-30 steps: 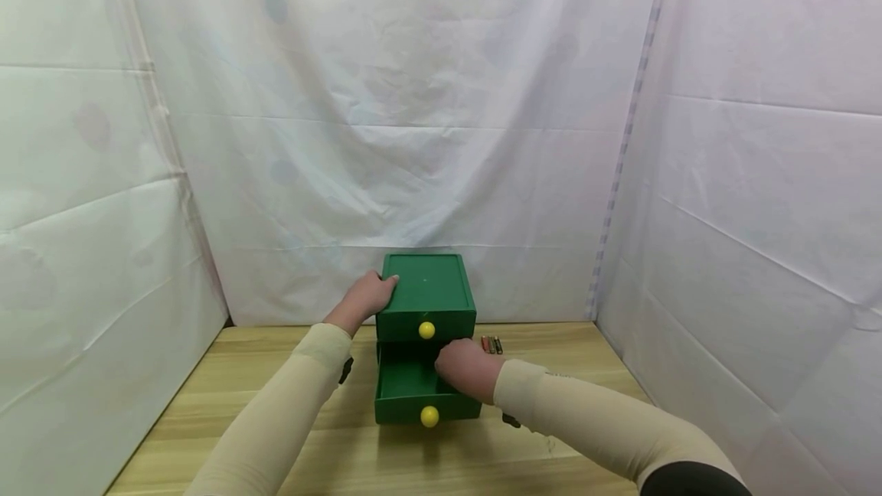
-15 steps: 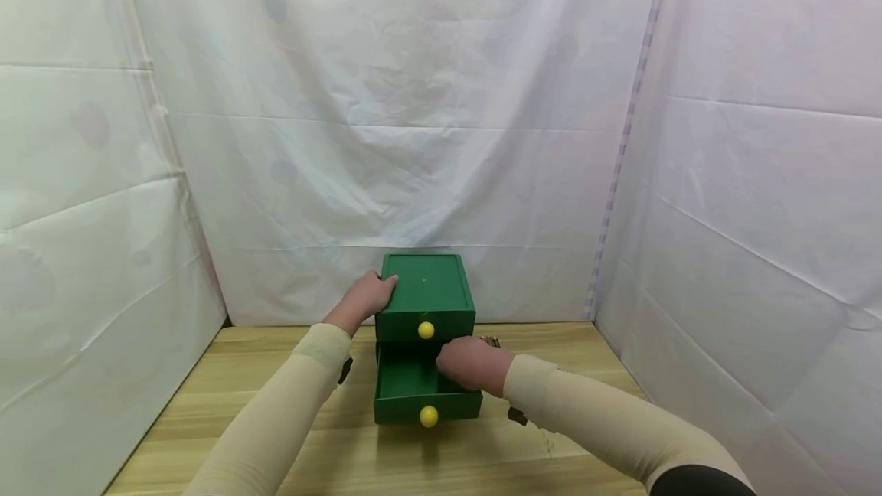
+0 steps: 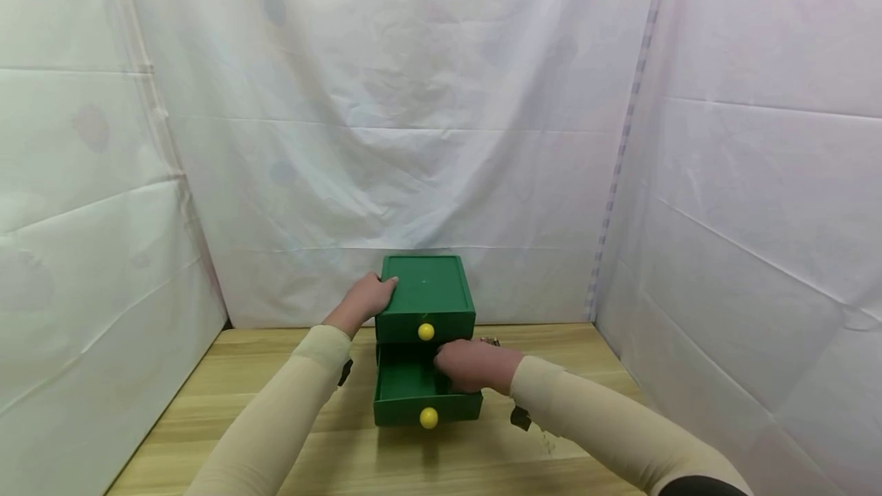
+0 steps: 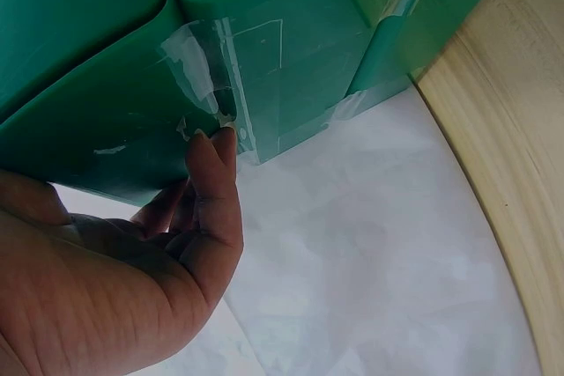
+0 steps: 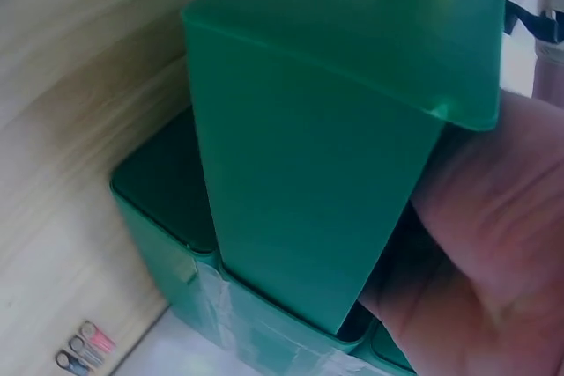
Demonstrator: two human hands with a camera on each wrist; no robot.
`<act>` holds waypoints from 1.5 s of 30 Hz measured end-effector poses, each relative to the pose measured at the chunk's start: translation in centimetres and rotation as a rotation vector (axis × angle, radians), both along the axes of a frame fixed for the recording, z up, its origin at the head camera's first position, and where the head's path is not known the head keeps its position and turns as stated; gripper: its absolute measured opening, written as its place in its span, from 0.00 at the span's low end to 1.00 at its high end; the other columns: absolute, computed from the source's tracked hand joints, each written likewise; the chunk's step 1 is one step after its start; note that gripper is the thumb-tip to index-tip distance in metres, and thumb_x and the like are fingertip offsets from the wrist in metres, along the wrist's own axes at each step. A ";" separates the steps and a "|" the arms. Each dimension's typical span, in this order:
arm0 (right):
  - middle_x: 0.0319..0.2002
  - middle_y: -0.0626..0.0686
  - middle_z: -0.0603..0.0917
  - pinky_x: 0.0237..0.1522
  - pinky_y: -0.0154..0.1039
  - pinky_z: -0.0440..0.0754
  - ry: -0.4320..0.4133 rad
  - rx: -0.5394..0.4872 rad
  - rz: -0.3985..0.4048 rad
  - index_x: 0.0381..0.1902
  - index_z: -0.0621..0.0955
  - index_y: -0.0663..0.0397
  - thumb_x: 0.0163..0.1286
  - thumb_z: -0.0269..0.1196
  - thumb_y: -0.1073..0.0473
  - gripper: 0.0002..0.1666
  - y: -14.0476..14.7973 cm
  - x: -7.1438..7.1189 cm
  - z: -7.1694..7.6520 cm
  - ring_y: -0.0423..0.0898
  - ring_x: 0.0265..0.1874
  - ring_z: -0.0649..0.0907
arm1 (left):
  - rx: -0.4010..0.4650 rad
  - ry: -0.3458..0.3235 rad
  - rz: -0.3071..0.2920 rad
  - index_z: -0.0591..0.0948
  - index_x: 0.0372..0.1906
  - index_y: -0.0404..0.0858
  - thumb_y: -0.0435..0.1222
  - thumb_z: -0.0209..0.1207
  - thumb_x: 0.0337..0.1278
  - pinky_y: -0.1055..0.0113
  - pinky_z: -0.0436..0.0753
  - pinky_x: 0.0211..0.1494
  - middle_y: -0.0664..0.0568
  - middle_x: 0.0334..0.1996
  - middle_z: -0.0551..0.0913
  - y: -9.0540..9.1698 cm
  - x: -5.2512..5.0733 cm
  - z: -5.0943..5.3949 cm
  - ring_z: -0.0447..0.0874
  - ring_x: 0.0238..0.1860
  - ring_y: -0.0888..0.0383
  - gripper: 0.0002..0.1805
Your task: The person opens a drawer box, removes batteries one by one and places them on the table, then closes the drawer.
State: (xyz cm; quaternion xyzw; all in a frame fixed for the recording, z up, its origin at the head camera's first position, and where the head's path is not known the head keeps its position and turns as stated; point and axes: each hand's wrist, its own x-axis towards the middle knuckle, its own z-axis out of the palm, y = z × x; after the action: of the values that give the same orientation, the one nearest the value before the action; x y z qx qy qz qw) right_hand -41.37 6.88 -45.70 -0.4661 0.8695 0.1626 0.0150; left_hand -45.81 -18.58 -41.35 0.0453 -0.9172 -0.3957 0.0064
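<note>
A green drawer cabinet point(image 3: 425, 282) stands on the table, its upper drawer closed below the top with a yellow knob point(image 3: 426, 331). Beneath that, a green drawer point(image 3: 403, 410) with its own yellow knob point(image 3: 429, 418) is pulled out. My left hand point(image 3: 367, 297) grips the cabinet's upper left edge, thumb on top. In the left wrist view its fingers point(image 4: 220, 191) bend against the taped green side. My right hand point(image 3: 475, 364) reaches over the right wall into the pulled-out drawer. Its fingertips are hidden in both views, so whatever it may hold cannot be seen.
Small batteries point(image 5: 85, 348) lie on the wooden table point(image 3: 551, 350) to the right of the cabinet, partly covered by my right hand in the head view. White cloth point(image 3: 413, 98) hangs behind and on both sides. Clear tape point(image 5: 220, 305) runs along the cabinet's side.
The right wrist has shifted slightly rightward while the hand stays in the drawer, covering more of the batteries in the head view. My left hand and the cabinet look unchanged.
</note>
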 end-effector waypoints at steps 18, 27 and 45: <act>0.41 0.39 0.84 0.46 0.34 0.83 -0.310 -0.322 -0.010 0.50 0.90 0.49 0.72 0.78 0.53 0.13 1.2 -0.3 1.9 0.36 0.38 0.79 | -0.001 0.013 -0.003 0.62 0.82 0.23 0.56 0.44 0.92 0.40 0.80 0.66 0.28 0.74 0.73 0.2 0.2 0.0 0.79 0.65 0.36 0.41; 0.45 0.38 0.83 0.50 0.35 0.84 -0.359 -0.435 -0.006 0.53 0.89 0.52 0.74 0.76 0.52 0.15 2.2 -0.4 2.9 0.36 0.42 0.80 | 0.001 0.013 -0.004 0.62 0.81 0.23 0.55 0.44 0.92 0.42 0.80 0.64 0.28 0.72 0.75 0.2 0.2 0.0 0.80 0.61 0.38 0.40; 0.53 0.43 0.84 0.54 0.39 0.85 -0.347 -0.570 0.008 0.58 0.87 0.53 0.77 0.73 0.53 0.17 3.0 0.2 3.5 0.38 0.46 0.81 | 0.004 0.007 -0.007 0.61 0.82 0.23 0.55 0.44 0.92 0.41 0.80 0.65 0.27 0.73 0.73 0.3 0.5 0.2 0.79 0.63 0.37 0.41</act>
State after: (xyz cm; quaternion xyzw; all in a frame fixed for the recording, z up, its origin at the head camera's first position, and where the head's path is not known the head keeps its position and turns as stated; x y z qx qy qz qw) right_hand -41.14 9.85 -42.21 -0.4757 0.8627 -0.1689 0.0311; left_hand -45.27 -18.32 -41.13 0.0406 -0.9166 -0.3976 0.0082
